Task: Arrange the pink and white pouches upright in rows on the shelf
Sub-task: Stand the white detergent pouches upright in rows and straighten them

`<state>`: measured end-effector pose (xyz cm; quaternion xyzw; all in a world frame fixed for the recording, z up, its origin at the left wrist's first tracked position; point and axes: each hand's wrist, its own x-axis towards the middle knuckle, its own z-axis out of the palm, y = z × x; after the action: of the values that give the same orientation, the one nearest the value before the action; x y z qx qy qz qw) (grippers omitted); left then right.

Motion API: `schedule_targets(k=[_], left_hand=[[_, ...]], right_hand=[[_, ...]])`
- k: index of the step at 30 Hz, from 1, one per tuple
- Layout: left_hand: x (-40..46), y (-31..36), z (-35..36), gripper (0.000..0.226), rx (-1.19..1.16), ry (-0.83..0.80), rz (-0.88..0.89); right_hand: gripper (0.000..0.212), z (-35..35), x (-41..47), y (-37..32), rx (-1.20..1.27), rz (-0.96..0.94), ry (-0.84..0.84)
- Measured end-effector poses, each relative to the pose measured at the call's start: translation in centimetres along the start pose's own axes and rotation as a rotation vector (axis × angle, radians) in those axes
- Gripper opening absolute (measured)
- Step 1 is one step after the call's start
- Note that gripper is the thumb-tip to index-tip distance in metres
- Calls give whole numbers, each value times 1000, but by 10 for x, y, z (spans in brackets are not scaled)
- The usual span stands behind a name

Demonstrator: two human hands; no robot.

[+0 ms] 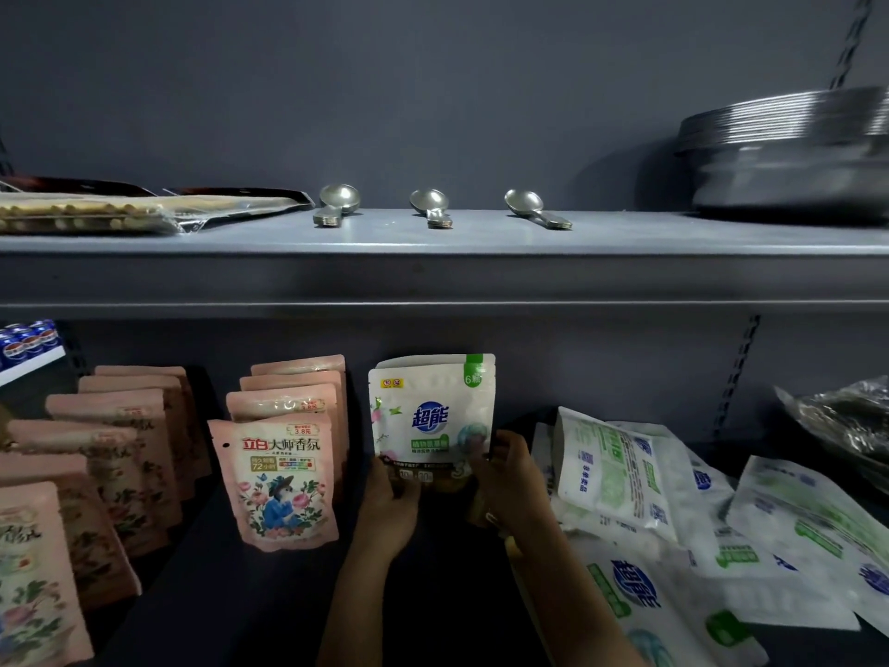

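White pouch [431, 416] upright w/ blue logo, green tab; L hand [388, 510] & R hand [511, 479] fingers pinch its base, prob another pouch behind

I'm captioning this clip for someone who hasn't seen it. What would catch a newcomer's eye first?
The bright white pouch held upright at the centre of the lower shelf, with the left hand and right hand gripping its bottom edge. Left of it, pink pouches stand in rows; to the right, more white pouches lie in a loose heap. Above, three groups of metal spoons sit on the upper shelf.
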<state>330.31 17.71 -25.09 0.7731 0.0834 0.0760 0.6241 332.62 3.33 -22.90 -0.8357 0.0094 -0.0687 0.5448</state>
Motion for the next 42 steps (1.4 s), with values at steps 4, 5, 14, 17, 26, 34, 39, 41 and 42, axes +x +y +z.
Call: schedule_targets(k=[4,5,14,17,26,34,39,41,42], left_hand=[[-6,2,6,49,-20,11,10],[-6,2,8,48,-18,20,3],[-16,3,44,29,249,73,-103],[-15,-3,62,33,473,34,-72],[-18,7,92,39,496,116,-96],[-20,29,107,16,127,-35,-25],[-31,51,111,16,287,69,187],[-37,66,107,22,306,99,253],[-40,75,103,24,309,115,302]], right_hand=[[43,-15,-5,-3,14,17,21],[42,-19,-6,-1,20,27,31],[27,-48,-23,18,-105,-27,95],[19,-47,-29,31,-240,-158,132],[34,-48,-34,61,-380,-345,183],[29,-70,-25,70,-297,-340,236],[28,-75,-20,70,-276,-372,267],[28,-76,-18,71,-267,-360,273],[27,-76,-16,71,-266,-347,269]])
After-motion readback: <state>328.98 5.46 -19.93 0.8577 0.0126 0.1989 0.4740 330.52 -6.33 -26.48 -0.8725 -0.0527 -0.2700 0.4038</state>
